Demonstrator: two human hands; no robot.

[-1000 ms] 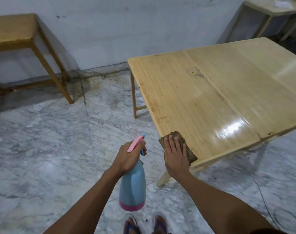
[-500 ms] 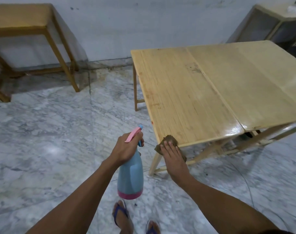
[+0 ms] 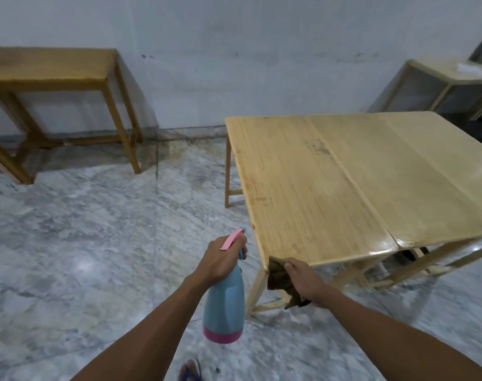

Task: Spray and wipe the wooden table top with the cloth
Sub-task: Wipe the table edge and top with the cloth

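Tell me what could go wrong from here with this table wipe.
The cloth hangs off the table corner in the right hand, so it may miss the dark stain farther up the top. The spray bottle in the left hand points at the floor, so spraying could wet it.

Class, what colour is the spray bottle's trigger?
Pink, on the spray bottle with the blue body; seen in the head view.

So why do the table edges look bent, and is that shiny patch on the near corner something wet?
Head view: the wide-angle lens bows straight lines, so the wooden table top and the wall base curve. The bright patch near its front edge is glare; whether it is wet cannot be told. The brown cloth in the right hand looks slightly blurred; the spray bottle is sharper.
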